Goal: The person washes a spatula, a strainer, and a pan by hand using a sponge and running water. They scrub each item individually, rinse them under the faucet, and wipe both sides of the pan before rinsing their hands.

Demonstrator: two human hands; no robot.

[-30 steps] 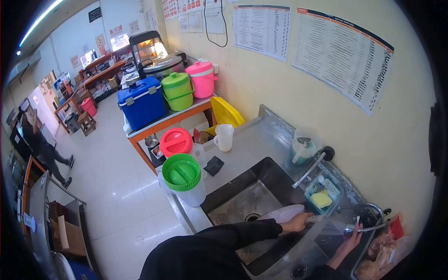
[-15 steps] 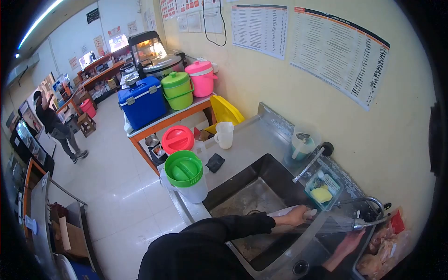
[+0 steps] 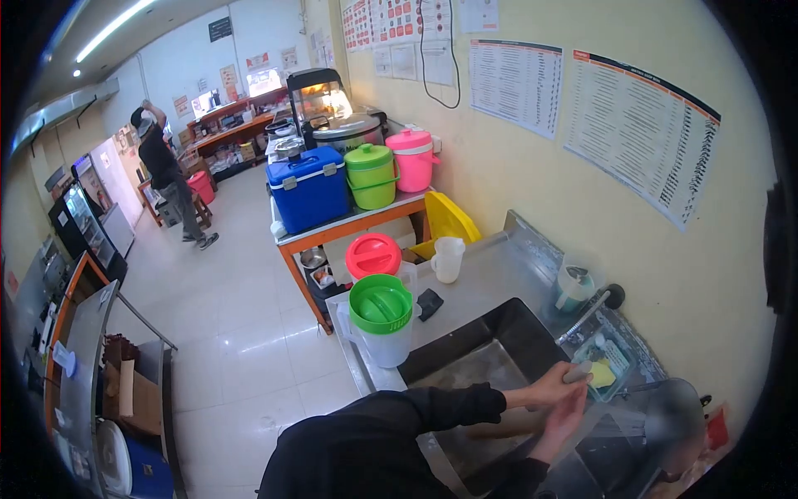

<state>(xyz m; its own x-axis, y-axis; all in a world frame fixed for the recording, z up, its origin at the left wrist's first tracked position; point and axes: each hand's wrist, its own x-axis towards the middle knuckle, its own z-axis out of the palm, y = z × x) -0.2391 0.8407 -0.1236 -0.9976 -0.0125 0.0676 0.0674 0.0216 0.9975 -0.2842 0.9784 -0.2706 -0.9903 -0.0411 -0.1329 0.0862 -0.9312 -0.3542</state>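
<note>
My left hand [image 3: 544, 388] is closed around a grey handle [image 3: 578, 372] above the near right side of the dark sink basin [image 3: 519, 328]. Just below it, my right hand [image 3: 563, 422] has its fingers stretched out and held against the underside of my left hand. Thin whisk-like wires [image 3: 617, 422] show to the right of my hands; how they join the handle is unclear. A large dark shape [image 3: 675, 416] at the right is blurred. Behind my hands, a clear tub [image 3: 613, 384] holds a yellow sponge [image 3: 601, 374].
A green-lidded jug [image 3: 386, 337], a red-lidded jug [image 3: 372, 256] and a white jug [image 3: 449, 259] stand left of the basin. Beyond are a blue cooler [image 3: 307, 193] and green and pink buckets on a table. A person [image 3: 166, 170] stands far left.
My right hand has moved up and left, from beside the wires to my left hand. The view has shifted, and a blurred dark shape now covers the tap area.
</note>
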